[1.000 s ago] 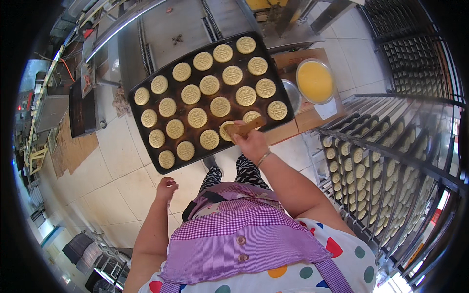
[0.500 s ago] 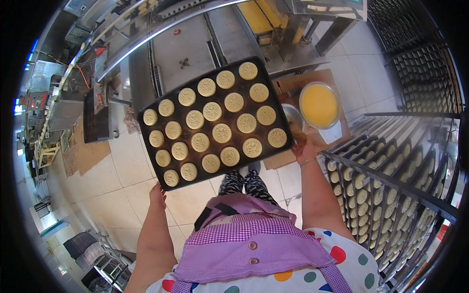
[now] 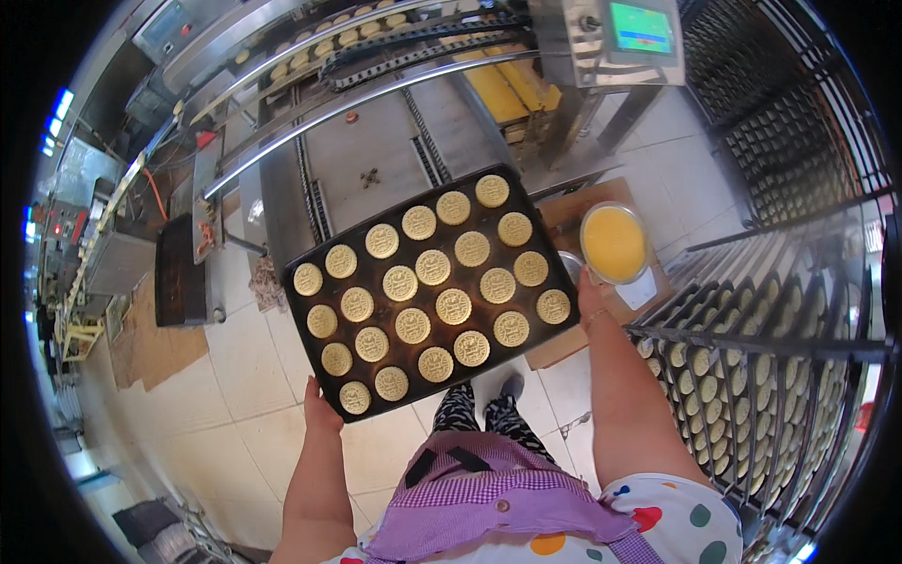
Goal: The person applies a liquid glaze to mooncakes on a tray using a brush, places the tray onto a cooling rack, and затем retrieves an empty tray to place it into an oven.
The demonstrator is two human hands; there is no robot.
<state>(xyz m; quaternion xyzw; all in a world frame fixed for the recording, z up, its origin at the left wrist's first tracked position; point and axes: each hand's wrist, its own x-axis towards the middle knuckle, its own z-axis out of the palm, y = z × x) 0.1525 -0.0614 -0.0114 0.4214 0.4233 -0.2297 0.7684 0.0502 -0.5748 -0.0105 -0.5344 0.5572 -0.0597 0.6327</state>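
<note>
2-handed, holds tray (image 3: 427, 297) of 24 cookies (image 3: 453, 306), with left grip (image 3: 323, 414) closed on its near-left corner and right grip (image 3: 591, 301) on its right edge, near bowl (image 3: 616, 282).

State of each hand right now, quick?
Left hand: at the near-left corner of the baking tray; fingers partly hidden, closure can't be told.
Right hand: at the tray's right edge; closure can't be told.

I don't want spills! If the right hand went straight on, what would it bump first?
Probably the yellow-filled bowl, ahead of the right hand; heights are unclear, so it might pass above.
</note>
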